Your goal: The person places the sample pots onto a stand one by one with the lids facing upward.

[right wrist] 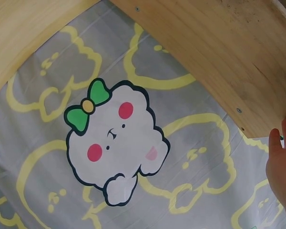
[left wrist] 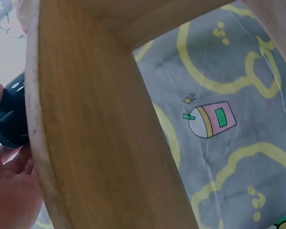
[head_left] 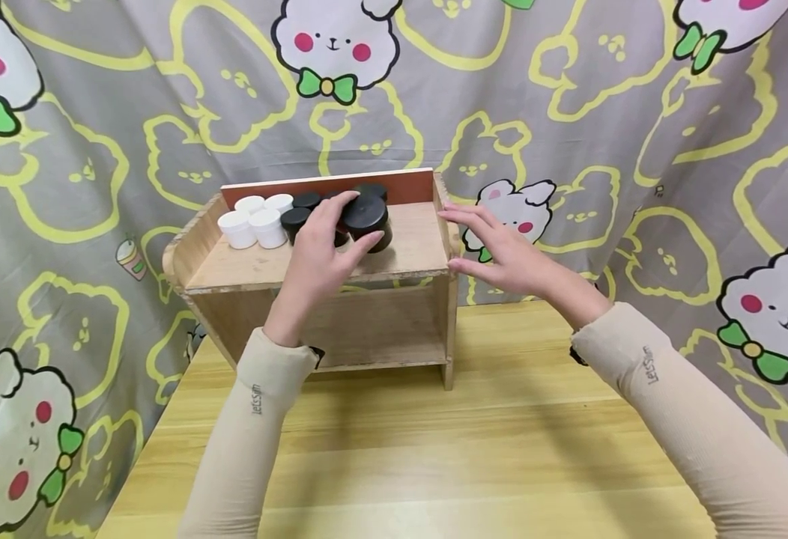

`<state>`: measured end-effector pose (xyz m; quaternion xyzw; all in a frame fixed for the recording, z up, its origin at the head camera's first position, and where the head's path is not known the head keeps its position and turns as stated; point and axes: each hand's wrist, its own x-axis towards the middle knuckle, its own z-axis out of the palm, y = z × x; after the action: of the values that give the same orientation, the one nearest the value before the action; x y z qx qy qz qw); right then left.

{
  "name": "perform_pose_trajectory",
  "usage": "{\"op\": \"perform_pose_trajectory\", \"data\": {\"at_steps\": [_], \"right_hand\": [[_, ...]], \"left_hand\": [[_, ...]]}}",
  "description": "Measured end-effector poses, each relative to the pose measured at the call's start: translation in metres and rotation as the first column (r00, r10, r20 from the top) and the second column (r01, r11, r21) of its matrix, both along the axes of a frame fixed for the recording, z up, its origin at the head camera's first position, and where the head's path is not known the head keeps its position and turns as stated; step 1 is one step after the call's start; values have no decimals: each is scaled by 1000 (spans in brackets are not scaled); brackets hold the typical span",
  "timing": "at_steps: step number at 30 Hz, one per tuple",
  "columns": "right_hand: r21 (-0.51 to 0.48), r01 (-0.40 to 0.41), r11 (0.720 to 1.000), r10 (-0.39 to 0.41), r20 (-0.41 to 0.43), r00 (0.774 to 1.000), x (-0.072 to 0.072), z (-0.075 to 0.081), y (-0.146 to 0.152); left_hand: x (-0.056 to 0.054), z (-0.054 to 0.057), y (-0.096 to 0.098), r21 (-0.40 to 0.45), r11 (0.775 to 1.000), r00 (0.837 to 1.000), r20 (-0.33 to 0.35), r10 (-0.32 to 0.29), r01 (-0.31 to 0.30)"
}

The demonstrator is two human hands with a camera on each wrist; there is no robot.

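Note:
My left hand (head_left: 320, 254) holds a large black jar (head_left: 367, 215) with a round lid near the right end of the top shelf, thumb at its front and fingers behind. In the left wrist view, the dark jar (left wrist: 12, 114) shows between thumb and fingers, partly hidden by a wooden board. My right hand (head_left: 508, 254) rests its extended fingers against the right side panel of the wooden shelf (head_left: 394, 322). Left of the held jar stand smaller black jars (head_left: 295, 218), partly covered by my left hand. Several white jars (head_left: 268, 228) sit farther left on that shelf.
The shelf unit stands at the back of a light wood table (head_left: 475, 457). A reddish-brown back panel (head_left: 407, 187) closes off its top level. Behind and beside it hangs a grey curtain (head_left: 569, 135) with cartoon prints.

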<state>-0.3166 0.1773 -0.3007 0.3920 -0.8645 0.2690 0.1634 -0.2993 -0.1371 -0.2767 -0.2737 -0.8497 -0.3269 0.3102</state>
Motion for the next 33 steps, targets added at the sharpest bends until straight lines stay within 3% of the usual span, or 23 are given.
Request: {"op": "perform_pose_trajectory", "data": {"at_steps": [16,33], "right_hand": [[-9,-8,1000,8,-12,1000,1,-2,-2],[-18,-9,1000,8,-13,1000,0,-3,-2]], "left_hand": [[-19,-2,-1,-27,994,993,-59,105,-107],[-27,-9,2,-90,987,986,-108,126,-136]]}}
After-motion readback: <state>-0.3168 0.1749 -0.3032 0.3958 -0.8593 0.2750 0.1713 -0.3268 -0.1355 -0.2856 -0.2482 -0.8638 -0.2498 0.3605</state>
